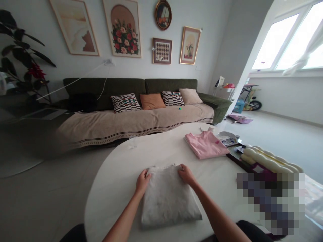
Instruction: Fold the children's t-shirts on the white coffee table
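A folded light grey garment [168, 198] lies on the white oval table [121, 174] right in front of me. My left hand [142, 181] grips its far left corner with curled fingers. At the far right corner my right hand [186, 174] does the same, fingers closed over the fabric's edge. A folded pink shirt [205, 144] lies farther back on the table, to the right, apart from both hands.
A dark tray [239, 158] with papers and a cream wavy object [267, 159] sits at the table's right edge. Behind the table stands a long green sofa [141, 101] with cushions and a beige cover. A plant [22, 60] is at far left. Open floor lies to the left.
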`<state>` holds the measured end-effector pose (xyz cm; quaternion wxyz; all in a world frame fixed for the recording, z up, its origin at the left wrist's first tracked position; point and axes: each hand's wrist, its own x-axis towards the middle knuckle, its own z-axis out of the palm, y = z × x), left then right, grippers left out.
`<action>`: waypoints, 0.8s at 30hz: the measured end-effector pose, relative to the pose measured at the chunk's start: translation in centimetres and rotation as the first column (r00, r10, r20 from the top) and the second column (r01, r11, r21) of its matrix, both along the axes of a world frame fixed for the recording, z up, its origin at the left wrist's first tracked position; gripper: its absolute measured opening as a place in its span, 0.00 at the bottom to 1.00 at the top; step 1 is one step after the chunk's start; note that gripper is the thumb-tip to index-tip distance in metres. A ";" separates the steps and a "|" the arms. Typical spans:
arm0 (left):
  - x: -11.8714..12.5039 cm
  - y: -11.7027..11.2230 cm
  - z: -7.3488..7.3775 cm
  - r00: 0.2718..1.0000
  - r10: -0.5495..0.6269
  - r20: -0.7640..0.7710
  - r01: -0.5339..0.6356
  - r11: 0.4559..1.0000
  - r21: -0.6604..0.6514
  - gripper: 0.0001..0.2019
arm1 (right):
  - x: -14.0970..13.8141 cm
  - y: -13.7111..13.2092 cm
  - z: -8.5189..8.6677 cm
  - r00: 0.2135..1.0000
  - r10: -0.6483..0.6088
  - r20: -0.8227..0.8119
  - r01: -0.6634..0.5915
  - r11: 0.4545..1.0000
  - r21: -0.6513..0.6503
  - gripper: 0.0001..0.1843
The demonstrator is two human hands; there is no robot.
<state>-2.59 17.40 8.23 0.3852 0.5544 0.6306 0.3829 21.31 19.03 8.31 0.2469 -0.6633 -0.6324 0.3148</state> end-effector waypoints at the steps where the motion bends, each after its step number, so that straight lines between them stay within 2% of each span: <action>1: -0.1 -0.2 -0.7 0.999 0.026 0.032 -0.027 0.999 0.018 0.14 | 0.1 -0.1 -0.5 1.000 -0.025 -0.008 0.025 0.999 0.040 0.17; 5: -0.6 0.5 -2.2 0.988 0.055 0.145 -0.059 0.998 0.023 0.20 | 1.0 0.4 -0.9 0.998 -0.063 -0.027 0.067 0.983 0.170 0.16; 8: -0.8 1.8 -2.5 0.987 0.083 0.141 -0.087 0.996 0.023 0.19 | 0.8 1.2 -0.8 0.996 -0.089 0.013 0.083 0.969 0.231 0.16; 11: -0.7 2.2 -2.3 0.987 0.138 0.079 -0.145 0.986 0.084 0.18 | -0.4 1.1 -0.8 0.987 -0.124 0.104 0.091 0.956 0.278 0.18; 13: -0.3 1.5 -1.8 0.987 0.158 0.032 -0.161 0.973 0.168 0.20 | -1.6 0.4 -0.8 0.974 -0.140 0.177 0.080 0.948 0.307 0.23; 15: 0.3 0.3 -1.5 0.990 0.086 -0.113 -0.049 0.955 0.293 0.22 | -2.8 -0.9 -1.0 0.959 -0.125 0.254 0.038 0.946 0.322 0.26; 17: 0.9 -0.9 -1.4 0.924 -0.048 -0.379 0.180 0.930 0.322 0.24 | -3.8 -2.3 -1.5 0.942 -0.070 0.327 -0.033 0.953 0.300 0.26; 19: 1.3 -1.7 -1.8 0.774 -0.165 -0.611 0.337 0.925 0.176 0.29 | -4.5 -3.5 -2.2 0.922 -0.004 0.387 -0.096 0.967 0.237 0.28; 21: 1.5 -2.0 -2.4 0.673 -0.221 -0.706 0.325 0.946 0.013 0.33 | -4.7 -4.1 -2.8 0.901 0.042 0.432 -0.125 0.978 0.165 0.31; 24: 1.7 -1.8 -2.9 0.618 -0.221 -0.755 0.278 0.959 -0.054 0.35 | -4.6 -3.7 -2.9 0.872 0.086 0.482 -0.145 0.986 0.086 0.33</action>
